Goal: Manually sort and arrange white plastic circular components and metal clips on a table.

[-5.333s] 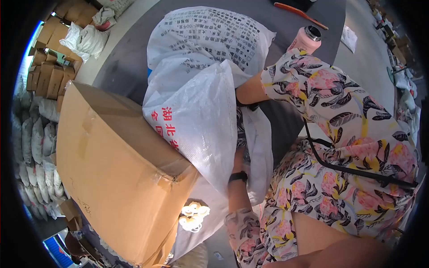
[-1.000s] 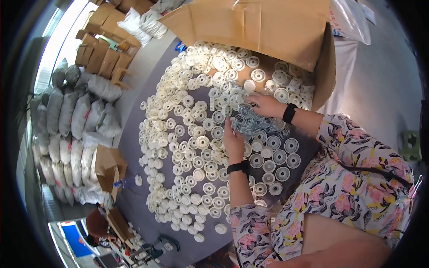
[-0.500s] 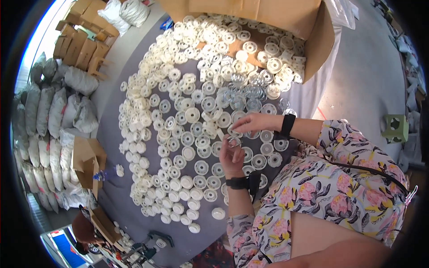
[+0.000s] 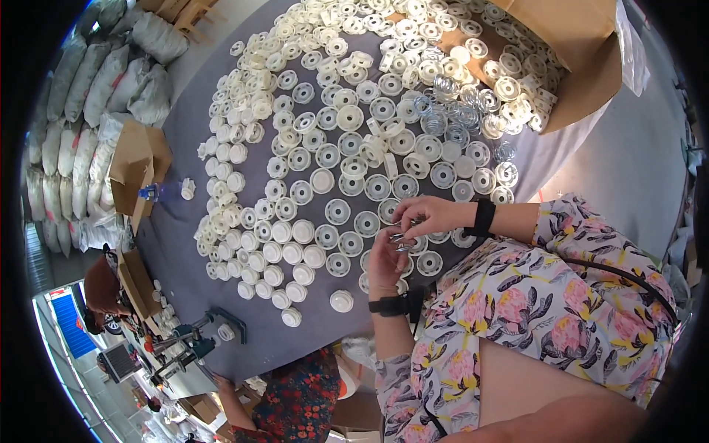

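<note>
My left hand [image 4: 385, 260] is closed around shiny metal coil springs [image 4: 399, 242], their wire rings showing between its fingers. Just above and to the right, my right hand [image 4: 437, 215] bends its fingers over the same springs, thumb and fingertips pinching at them. The two hands nearly touch. Beneath and around them lie white round plastic parts with ringed centres [image 4: 367, 223], spread over a grey cloth-covered table [image 4: 244, 317]. Farther back, a pile of loose metal springs [image 4: 452, 118] rests on the white parts. How many springs I hold cannot be made out.
An open cardboard box [image 4: 591, 81] lies at the back right, white parts spilling from it. Domed white caps [image 4: 303, 273] cluster left of my hands. A blue-capped bottle [image 4: 159, 192] and a clamp-like tool [image 4: 225, 325] are at the left. A co-worker's dark floral sleeve [image 4: 303, 391] shows below.
The view has swung, so the table and parts sit differently and the co-worker shows more. My hands remain close together, the right fingers now curled over the springs.
</note>
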A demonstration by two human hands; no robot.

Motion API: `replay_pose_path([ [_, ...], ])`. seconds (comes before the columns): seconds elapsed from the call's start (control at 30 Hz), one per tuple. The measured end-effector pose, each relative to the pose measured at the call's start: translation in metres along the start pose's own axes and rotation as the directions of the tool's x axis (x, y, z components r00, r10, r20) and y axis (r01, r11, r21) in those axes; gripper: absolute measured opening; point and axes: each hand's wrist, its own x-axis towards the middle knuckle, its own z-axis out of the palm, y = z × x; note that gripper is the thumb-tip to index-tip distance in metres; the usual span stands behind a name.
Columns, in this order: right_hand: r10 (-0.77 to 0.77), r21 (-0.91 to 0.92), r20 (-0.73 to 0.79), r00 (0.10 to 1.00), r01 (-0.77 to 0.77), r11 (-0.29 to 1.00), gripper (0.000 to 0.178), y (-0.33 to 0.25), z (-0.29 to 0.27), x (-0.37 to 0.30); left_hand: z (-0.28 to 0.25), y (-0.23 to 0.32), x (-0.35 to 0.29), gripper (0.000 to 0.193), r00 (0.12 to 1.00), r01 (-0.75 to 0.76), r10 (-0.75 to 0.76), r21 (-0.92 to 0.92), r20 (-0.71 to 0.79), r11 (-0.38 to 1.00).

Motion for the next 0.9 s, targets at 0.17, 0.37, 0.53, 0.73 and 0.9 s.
replay_pose_path([
  [0.17, 0.184, 0.104, -0.150, 0.971, -0.169, 0.980, 0.023, 0.024, -0.002, 0.011, 0.014, 0.001, -0.004, 0.031, 0.887, -0.281, 0.406, 0.437, -0.222, 0.854],
  [0.37, 0.473, 0.399, -0.103, 0.875, -0.399, 0.825, 0.039, 0.028, 0.013, 0.008, 0.017, -0.033, 0.006, 0.038, 0.814, -0.422, 0.555, 0.481, -0.172, 0.768],
  [0.53, 0.508, 0.326, -0.032, 0.861, -0.471, 0.820, 0.044, 0.058, 0.027, 0.004, 0.005, -0.047, 0.003, 0.031, 0.732, -0.401, 0.616, 0.545, -0.293, 0.736],
  [0.73, 0.509, 0.435, 0.024, 0.860, -0.468, 0.770, 0.048, 0.051, 0.050, 0.006, -0.031, -0.057, 0.002, 0.027, 0.705, -0.528, 0.586, 0.256, -0.399, 0.810],
  [0.9, 0.476, 0.278, -0.054, 0.877, -0.445, 0.851, 0.040, 0.062, 0.061, 0.011, -0.040, -0.071, -0.008, 0.026, 0.763, -0.406, 0.510, 0.321, -0.397, 0.856],
])
